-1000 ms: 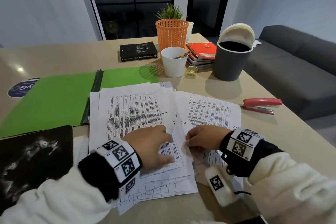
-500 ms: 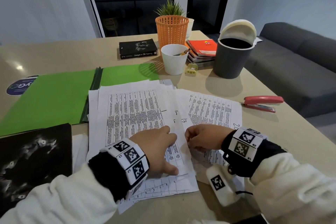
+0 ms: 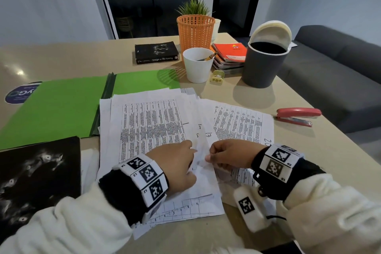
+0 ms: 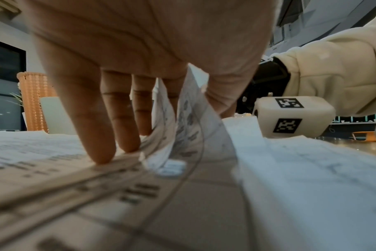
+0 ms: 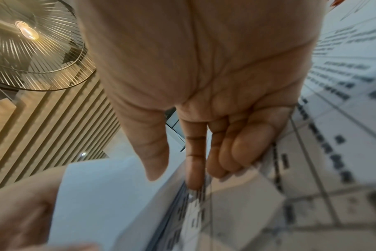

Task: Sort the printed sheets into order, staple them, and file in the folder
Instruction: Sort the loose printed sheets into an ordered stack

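- Nearest the body, the left hand (image 3: 175,168) lies palm down on the printed sheets (image 3: 150,128). Its outer fingers (image 4: 101,149) are straight and slightly apart, their tips pressing the top page flat, while the forefinger and thumb have one curled page edge (image 4: 189,122) standing up between them.
- Just to the right of those fingers, the right hand (image 3: 231,155) is close enough almost to touch. Its fingers are curled together, with the thumb (image 5: 155,163) and forefinger closing on that raised edge; whether they truly grip it I cannot tell for certain.
- The raised edge sits in the gap between the two hands, so neither needs to reach. The pages' long side runs away from the fingertips toward the far side of the table (image 3: 61,55).
- Past the fingertips the pages fan out unevenly, with handwritten numbers showing on their offset edges. The sorting looks unfinished.
- Farther off, the open green folder (image 3: 57,105) lies beyond and left of the left fingers.
- The red stapler (image 3: 296,115) lies beyond and right of the right fingers, well apart from the pages and nearer that hand.
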{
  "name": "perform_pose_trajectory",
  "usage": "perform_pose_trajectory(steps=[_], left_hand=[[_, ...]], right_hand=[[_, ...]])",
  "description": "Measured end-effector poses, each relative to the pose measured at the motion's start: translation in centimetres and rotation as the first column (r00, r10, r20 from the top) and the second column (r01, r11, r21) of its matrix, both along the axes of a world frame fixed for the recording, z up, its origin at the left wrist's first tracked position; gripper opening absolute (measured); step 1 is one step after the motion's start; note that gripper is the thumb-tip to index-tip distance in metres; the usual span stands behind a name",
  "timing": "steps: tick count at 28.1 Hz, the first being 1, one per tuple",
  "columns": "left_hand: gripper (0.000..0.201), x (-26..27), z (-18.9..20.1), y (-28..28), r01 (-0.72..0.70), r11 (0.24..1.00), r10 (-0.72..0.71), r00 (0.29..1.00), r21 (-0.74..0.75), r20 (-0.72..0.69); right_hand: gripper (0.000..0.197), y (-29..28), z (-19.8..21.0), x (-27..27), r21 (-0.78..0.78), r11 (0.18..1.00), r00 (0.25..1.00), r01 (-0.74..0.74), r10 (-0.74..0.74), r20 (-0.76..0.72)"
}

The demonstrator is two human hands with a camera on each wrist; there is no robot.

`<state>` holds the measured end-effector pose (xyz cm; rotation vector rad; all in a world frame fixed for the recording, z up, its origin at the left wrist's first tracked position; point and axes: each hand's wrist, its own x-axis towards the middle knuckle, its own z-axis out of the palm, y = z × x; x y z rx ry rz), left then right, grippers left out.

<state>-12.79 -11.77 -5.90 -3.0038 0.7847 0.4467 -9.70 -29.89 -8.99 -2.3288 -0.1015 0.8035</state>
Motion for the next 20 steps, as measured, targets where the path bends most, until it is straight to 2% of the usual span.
perform_pose_trajectory(steps=[4,7,9,12,14,17,18,20], left_hand=[[0.028,1.4,0.0,0.8,-0.019,0.997,0.017,0.999,-0.071,-0.031],[0.018,2.4,0.5,2.6,-0.119,0.981,0.107,0.991,-0.154,-0.083],[0.02,2.6,1.6,3.8,-0.192,0.96,0.173,0.979,-0.206,-0.104],[0.016,2.7,3.2,4.8,-0.183,0.937,0.178,0.983,-0.298,-0.044],[0.031,2.8,4.2,5.2,-0.181,0.91,0.199,0.98,-0.374,0.008],[0.079,2.9,5.1,5.9,-0.186,0.88,0.244,0.967,-0.438,0.078],[0.089,2.8,5.3,6.1,-0.185,0.881,0.245,0.966,-0.436,0.086],[0.091,2.5,5.5,6.1,-0.142,0.894,0.206,0.972,-0.424,0.11]], right_hand=[[0.027,-0.1,0.0,0.1,-0.005,1.0,1.0,0.014,-0.014,0.0],[0.029,-0.1,0.1,0.1,-0.058,0.998,1.0,-0.002,0.003,0.018],[0.03,-0.2,0.2,0.2,-0.079,0.997,1.0,-0.01,0.012,0.022],[0.025,-0.3,0.0,0.2,-0.071,0.997,1.0,-0.009,0.011,0.024],[0.021,-0.3,-0.3,0.3,-0.039,0.999,1.0,0.003,-0.002,0.021],[0.018,-0.3,-0.3,0.2,-0.005,1.0,1.0,0.015,-0.015,0.018],[0.016,-0.3,-0.2,0.1,0.003,1.0,1.0,0.011,-0.011,0.018],[0.012,-0.4,0.0,0.0,0.01,1.0,1.0,0.008,-0.009,0.025]])
